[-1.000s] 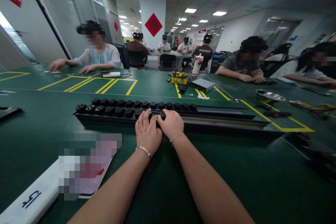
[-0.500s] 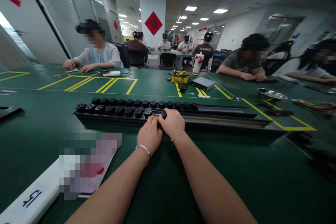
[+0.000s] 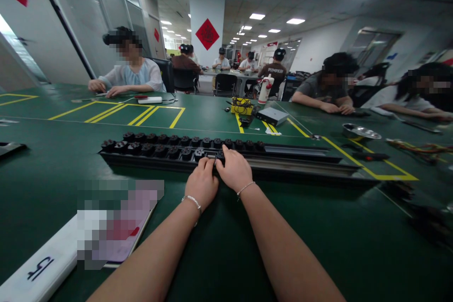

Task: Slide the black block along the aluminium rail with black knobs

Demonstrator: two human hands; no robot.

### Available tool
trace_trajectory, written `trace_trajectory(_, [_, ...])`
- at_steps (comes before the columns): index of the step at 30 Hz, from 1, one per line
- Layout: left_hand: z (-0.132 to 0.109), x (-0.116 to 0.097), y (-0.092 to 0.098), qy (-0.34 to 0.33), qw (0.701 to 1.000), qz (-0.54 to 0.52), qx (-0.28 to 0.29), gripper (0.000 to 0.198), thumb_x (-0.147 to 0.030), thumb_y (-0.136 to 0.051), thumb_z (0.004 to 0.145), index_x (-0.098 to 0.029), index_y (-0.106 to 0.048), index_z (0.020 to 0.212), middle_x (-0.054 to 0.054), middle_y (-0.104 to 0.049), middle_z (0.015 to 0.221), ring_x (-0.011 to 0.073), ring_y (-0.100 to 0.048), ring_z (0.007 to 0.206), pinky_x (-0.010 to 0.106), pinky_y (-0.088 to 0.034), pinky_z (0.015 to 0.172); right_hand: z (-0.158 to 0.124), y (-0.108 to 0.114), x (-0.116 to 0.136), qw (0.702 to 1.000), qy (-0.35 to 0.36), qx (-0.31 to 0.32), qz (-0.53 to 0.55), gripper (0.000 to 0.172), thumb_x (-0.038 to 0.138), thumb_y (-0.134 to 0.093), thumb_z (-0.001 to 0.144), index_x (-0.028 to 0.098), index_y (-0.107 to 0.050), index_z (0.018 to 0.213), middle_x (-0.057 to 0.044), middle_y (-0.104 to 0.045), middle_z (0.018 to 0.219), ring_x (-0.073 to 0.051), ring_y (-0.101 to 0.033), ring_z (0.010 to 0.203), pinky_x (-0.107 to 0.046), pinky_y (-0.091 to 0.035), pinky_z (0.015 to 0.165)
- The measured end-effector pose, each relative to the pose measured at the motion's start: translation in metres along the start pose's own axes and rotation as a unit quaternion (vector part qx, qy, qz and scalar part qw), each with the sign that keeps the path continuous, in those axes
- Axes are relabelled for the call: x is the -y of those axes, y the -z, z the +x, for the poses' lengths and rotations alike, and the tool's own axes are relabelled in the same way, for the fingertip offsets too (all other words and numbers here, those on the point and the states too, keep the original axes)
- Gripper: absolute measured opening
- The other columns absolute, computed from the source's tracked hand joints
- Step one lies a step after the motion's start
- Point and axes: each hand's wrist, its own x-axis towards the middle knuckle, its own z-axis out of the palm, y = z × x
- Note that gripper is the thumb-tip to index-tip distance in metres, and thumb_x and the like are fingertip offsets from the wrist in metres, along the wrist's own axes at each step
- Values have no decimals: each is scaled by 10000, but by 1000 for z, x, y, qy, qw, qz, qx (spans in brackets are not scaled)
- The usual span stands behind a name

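Observation:
Two long black channel rails (image 3: 300, 164) lie side by side across the table. Round black socket-like modules (image 3: 160, 150) fill their left parts in rows, while the right parts show bare channel. My left hand (image 3: 203, 183) has its fingers curled over the near wall of the front rail, beside a small gap in the row. Just right of that gap, my right hand (image 3: 235, 170) grips a black module (image 3: 220, 155) at the front rail, partly hidden by the fingers. Its index finger is raised along the module's top, and the thumb is close to my left fingertips.
Near left are a white box (image 3: 46, 257) and a pinkish phone-like slab (image 3: 123, 245). Beyond the rails lie a grey box (image 3: 272, 116), a yellow box with cables (image 3: 241, 104), a metal bowl (image 3: 361, 131) and a white bottle (image 3: 264, 89). Several people sit around.
My right hand has shifted slightly right, its fingers lying more over the module, which shows less. My left hand stays nearly still at the rail. The view has turned slightly.

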Motion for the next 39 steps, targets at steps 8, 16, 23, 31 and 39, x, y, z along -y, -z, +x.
trace_trajectory(8, [-4,-1,-4,-4,1000,24,18,599,-185,-451,749,-174,-316,1332,113,-415,1329,212,-525,1095,322,-442,901,-23,-5,-18,995,92,-32,-25,553,349,-391,869,123,-340,1371,-91,-485,1324,-216,-387,1227,-351,-237,1031])
trace_trajectory(16, [-1,-3,-1,9,999,-9,39,582,-162,-442,739,-178,-348,1314,92,-433,1290,195,-550,1028,316,-442,899,-43,5,-36,992,119,-27,-2,465,290,-449,831,155,-460,1275,-76,-558,1230,-201,-474,1101,-341,-278,973])
trace_trajectory(23, [1,-2,-3,20,999,-19,31,554,-170,-447,743,-196,-379,1293,76,-451,1257,185,-557,1005,312,-439,904,-38,5,-30,994,105,-29,-5,333,249,-457,821,206,-554,1136,-64,-621,1098,-199,-521,983,-337,-301,891])
trace_trajectory(31, [0,-3,-1,28,999,-20,27,536,-172,-452,746,-202,-398,1278,67,-461,1238,187,-567,994,302,-447,894,-36,7,-28,995,96,-5,-39,327,225,-464,810,215,-549,1126,-72,-630,1013,-200,-513,905,-326,-291,818])
trace_trajectory(39, [1,-4,1,35,998,-27,38,541,-170,-457,751,-233,-394,1284,55,-460,1232,168,-565,978,288,-446,875,-35,6,-27,994,90,-14,-62,300,219,-456,805,219,-553,1089,-58,-630,920,-193,-508,854,-317,-277,775])
